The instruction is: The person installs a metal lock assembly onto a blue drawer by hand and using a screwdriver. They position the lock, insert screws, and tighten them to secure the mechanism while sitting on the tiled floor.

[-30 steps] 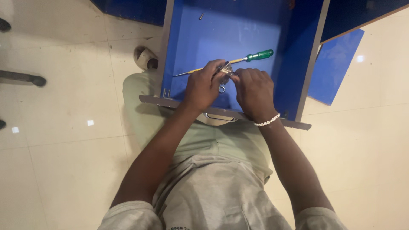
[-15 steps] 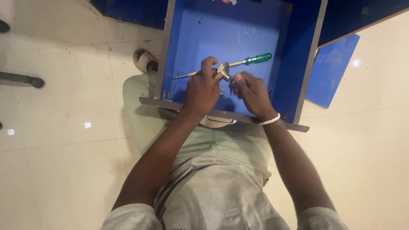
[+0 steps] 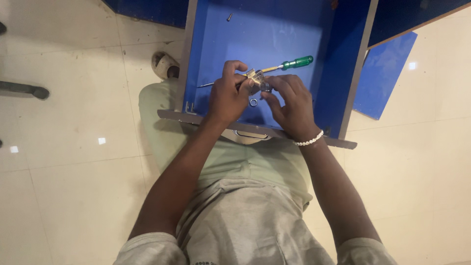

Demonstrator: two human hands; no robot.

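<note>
Blue drawer (image 3: 216, 44) rests open-side up across the person's lap, its grey front panel (image 3: 196, 118) nearest the body.

Left hand (image 3: 226, 95), inside the drawer just behind the front panel, is closed around one end of a small metal lock fitting (image 3: 256, 81), thumb and fingers pinching it. Right hand (image 3: 293, 105), beside it toward the drawer's right wall, has fingertips curled onto the fitting's other end. Both hands grasp the same piece, raised a little off the drawer floor.

Green-handled screwdriver (image 3: 279, 66) lies on the drawer floor just behind the hands, handle toward the right wall, shaft running under the left fingers. Nobody grips it. A small metal ring (image 3: 253, 102) lies on the floor between the hands. One loose screw (image 3: 229, 17) sits far back near the drawer's rear edge.

Handling judgement: the fitting looks rigid, small, fairly dense for its size, with smooth bright faces likely to slip. Best held by its flat sides, pinched, as now. Small loose bits such as the ring could roll or drop.

White bead bracelet (image 3: 308, 142) on the right wrist, over the front panel.
</note>
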